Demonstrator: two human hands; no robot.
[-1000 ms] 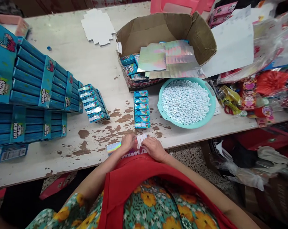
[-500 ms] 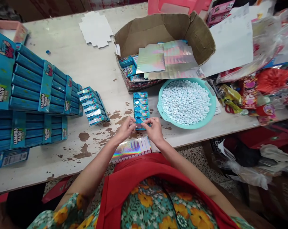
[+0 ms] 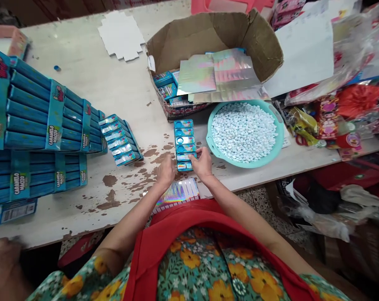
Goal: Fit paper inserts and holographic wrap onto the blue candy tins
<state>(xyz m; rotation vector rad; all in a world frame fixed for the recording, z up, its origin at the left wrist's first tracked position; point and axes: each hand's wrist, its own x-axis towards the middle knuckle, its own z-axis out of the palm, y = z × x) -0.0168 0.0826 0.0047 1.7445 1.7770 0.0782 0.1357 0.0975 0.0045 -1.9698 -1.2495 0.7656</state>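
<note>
A row of small blue candy boxes (image 3: 185,137) lies between my hands, several with a round hole in the end. The nearest box end carries a shiny sticker (image 3: 184,166). My right hand (image 3: 203,163) is at the row's right edge, thumb and fingers closed together by the second-nearest box; whatever they pinch is too small to make out. Just left of the row, my left hand (image 3: 166,170) has its fingers curled and slightly blurred, their tips hidden. A rainbow-shiny sticker sheet (image 3: 177,193) lies in front of me at the table edge.
A turquoise basin (image 3: 210,138) of pale candies stands right of the row. Behind is a cardboard box (image 3: 205,35) with foil sheets (image 3: 197,75). Blue display boxes (image 3: 56,121) are stacked left, near a smaller pack (image 3: 122,140). Another person's hand (image 3: 4,263) shows at lower left.
My hands have moved apart from the nearest box end, which now shows a shiny sticker. My left hand went left; my right hand went slightly up to the second-nearest box. Another person's hand has appeared.
</note>
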